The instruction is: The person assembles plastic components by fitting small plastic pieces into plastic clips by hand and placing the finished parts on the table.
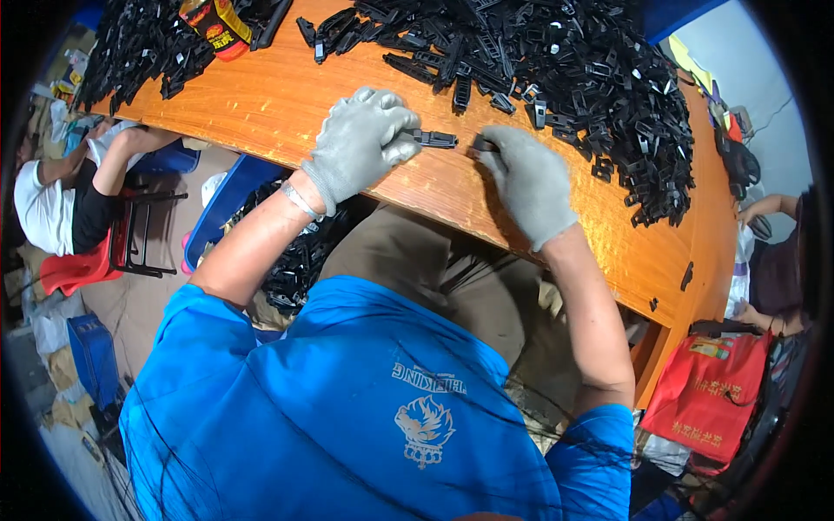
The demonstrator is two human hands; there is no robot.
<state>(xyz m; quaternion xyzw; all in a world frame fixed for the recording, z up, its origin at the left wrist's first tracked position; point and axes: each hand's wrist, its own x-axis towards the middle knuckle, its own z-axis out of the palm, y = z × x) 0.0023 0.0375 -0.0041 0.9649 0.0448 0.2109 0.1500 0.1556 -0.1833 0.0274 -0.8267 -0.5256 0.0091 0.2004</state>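
Observation:
My left hand (363,135), in a grey glove, pinches one end of a long black plastic clip (437,139) just above the wooden table (261,113). The clip's free end points right, toward my other hand. A short gap separates it from my right hand (526,178), also gloved in grey. Between my right thumb and fingers sits a small black plastic piece (480,144), mostly hidden by the glove, so its exact shape is unclear. Beyond both hands spreads a big heap of similar black plastic parts (608,87).
Another black heap (143,52) lies at the far left beside a bottle with a yellow and dark label (217,30). Under the table edge, a blue bin (228,204) holds more black parts. A red bag (708,391) hangs at the right. Other people sit on both sides.

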